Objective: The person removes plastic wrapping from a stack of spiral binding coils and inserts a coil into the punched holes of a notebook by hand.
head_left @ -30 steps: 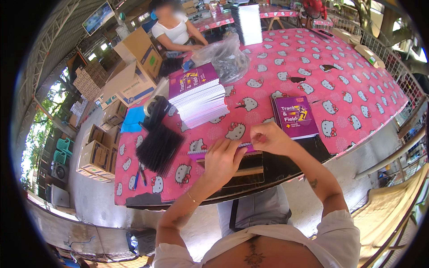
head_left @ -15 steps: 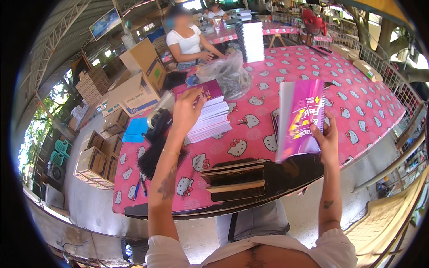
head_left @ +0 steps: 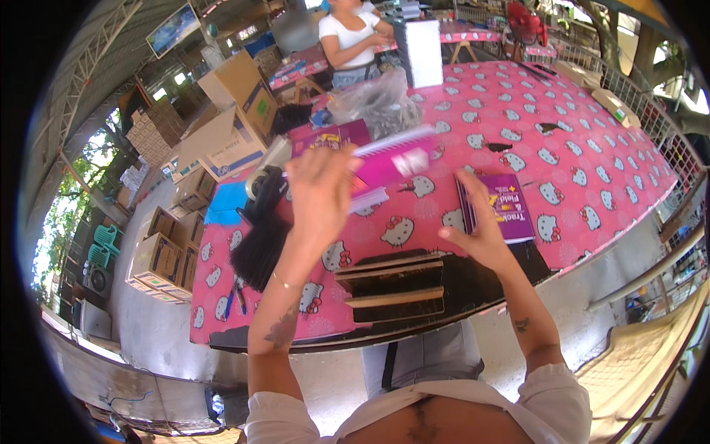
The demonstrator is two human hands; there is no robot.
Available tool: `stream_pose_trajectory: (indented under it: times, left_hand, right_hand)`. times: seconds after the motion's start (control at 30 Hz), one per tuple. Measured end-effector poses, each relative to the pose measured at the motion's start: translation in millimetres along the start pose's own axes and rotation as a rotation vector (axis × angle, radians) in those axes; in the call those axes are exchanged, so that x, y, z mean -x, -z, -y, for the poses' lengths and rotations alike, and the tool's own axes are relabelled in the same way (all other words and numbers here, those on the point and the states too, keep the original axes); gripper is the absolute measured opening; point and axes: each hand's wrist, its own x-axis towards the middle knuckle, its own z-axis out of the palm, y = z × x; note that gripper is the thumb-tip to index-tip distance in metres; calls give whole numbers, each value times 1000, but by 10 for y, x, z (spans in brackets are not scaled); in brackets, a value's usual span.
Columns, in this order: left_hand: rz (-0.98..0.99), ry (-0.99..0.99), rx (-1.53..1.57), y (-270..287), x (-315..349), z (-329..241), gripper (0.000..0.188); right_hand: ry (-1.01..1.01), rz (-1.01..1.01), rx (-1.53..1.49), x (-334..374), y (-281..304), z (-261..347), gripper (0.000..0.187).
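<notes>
From here, the left hand now grips a purple notebook above the stack by the table's left edge, while the right hand, which held up a notebook half a second ago, spreads open beside the small pile near the front right corner.

Here we have a bright purple notebook, closed and aslant, blurred, raised across the stack of spiral notebooks; whether they touch, we can't tell. That stack shows us a dark purple top cover and white page edges. Over to the right, we spot another purple notebook, shut, face up, yellow-and-white printed, lying flat.
</notes>
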Motion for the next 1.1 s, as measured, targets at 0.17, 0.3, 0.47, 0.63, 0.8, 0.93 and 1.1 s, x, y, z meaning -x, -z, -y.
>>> stream_pose_trajectory:
  times: [0.17,0.3,0.47,0.63,0.8,0.93,1.1]
  left_hand:
    - [247,23,239,204,228,-606,17]
    - [295,-9,224,266,242,-696,16]
    - [306,-36,198,281,275,-762,16]
    - [353,-34,148,226,312,-737,17]
    - [410,72,71,36,1068,-642,22]
    - [376,91,-165,141,1582,-719,45]
    - [-40,1154,608,128,1833,-625,55]
  right_hand:
    - [-326,91,-549,532,-116,-234,36]
    - [-329,96,-464,635,-143,-190,21]
    - [-316,104,-328,604,-121,-138,23]
    - [-339,278,-261,581,-72,-194,40]
    - [-257,269,-533,647,-274,-10,67]
    - [-289,227,-584,786,-616,-24,78]
    - [-306,69,-478,771,-715,-47,73]
